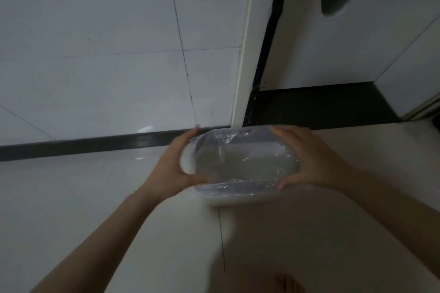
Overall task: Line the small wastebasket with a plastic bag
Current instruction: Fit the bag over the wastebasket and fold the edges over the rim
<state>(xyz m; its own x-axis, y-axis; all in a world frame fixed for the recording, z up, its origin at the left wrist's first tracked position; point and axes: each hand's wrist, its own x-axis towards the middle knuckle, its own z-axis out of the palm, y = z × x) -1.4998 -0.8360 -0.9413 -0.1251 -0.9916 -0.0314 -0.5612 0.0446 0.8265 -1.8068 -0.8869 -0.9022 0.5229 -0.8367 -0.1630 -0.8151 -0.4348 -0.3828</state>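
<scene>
Left hand (pixel 173 164) and right hand (pixel 309 162) clasp opposite ends of the white wastebasket (pixel 238 200); between them, a clear plastic bag (pixel 245 162) lines it.

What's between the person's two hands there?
In the head view, the small white wastebasket sits between the left hand and right hand, each at one end of its rim. A clear plastic bag is stretched over its opening.

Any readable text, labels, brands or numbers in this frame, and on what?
None. The clear plastic bag is unprinted, and the white wastebasket, held at its ends by the left hand and right hand, shows no label. The wall tiles and cabinet door carry no writing.
</scene>
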